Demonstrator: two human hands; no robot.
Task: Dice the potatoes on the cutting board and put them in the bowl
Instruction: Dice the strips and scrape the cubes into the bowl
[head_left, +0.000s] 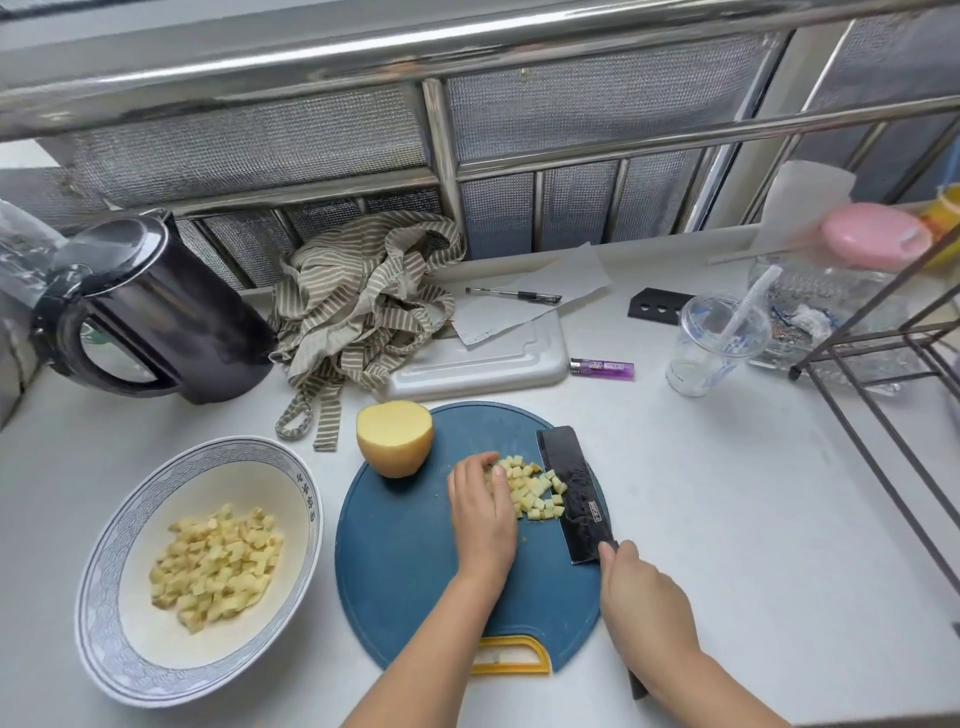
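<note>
**A:** Fig. 1, head view. Where do the task items lie?

**B:** A round blue cutting board (405, 561) lies on the white counter (727, 493), its yellow handle nearest the person. At its far left rim sits a half potato (395, 439), cut face turned upward. Right of centre lies a small pile of potato cubes (535, 491).

**A:** And the bowl?

**B:** The patterned bowl (104, 561) stands on the counter just left of the board, not touching it. It holds a larger heap of cubes (218, 566).

**A:** State of each hand?

**B:** The left hand (483, 514) rests palm-down on the board. Its fingers are relaxed and close together, tips against the left side of the pile, and it grasps nothing. The right hand (644, 597) is wrapped round the handle of a dark cleaver (571, 493). The blade lies tilted with its broad face showing and its long edge touching the right side of the pile, so the cubes sit between fingers and blade.

**A:** Surroundings?

**B:** Behind the board are a black kettle (150, 306), a striped cloth (363, 306), a white tray (483, 358) carrying paper and a pen (514, 295), a purple lighter (602, 369), and a clear plastic cup (717, 343) with a straw.
</note>
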